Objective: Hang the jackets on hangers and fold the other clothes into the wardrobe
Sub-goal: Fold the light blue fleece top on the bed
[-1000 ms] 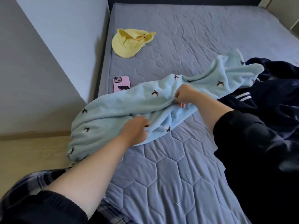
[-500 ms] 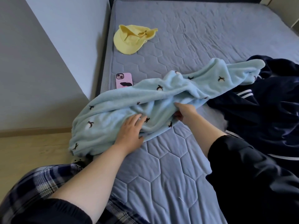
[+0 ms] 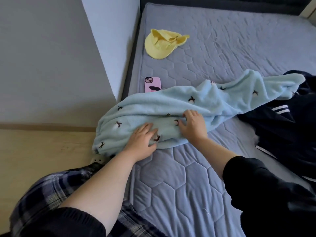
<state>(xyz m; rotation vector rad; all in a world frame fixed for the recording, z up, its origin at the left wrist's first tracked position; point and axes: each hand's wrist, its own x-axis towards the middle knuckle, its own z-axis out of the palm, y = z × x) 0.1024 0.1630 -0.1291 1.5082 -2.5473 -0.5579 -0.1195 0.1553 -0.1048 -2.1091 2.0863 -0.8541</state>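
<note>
Quilted grey-blue bedding covers the bed [image 3: 196, 185] that fills most of the view, with a pale wall and a strip of wooden floor to the left. A light blue fleece garment [image 3: 179, 106] with small dark bird motifs is stretched in a loose, rumpled band across the middle of the bed, its left end hanging over the edge and its right end draped onto a dark navy jacket [image 3: 282, 130] with white stripes, which lies heaped at the right. Farther away a yellow hat [image 3: 162, 44] lies on the bed, and a pink phone [image 3: 152, 84] is seen just beyond the fleece. No wardrobe or hanger is in view, and nothing is seen folded, so the task is judged to be at an early stage: the fleece is only being laid out, and the jacket is untouched. The left hand [image 3: 142, 142] is pressed flat on the near left part of the fleece, fingers spread wide, gripping nothing. The right hand [image 3: 194, 125] is laid just beside it, fingers curled lightly into a fold; whether cloth is pinched there cannot be told.
</note>
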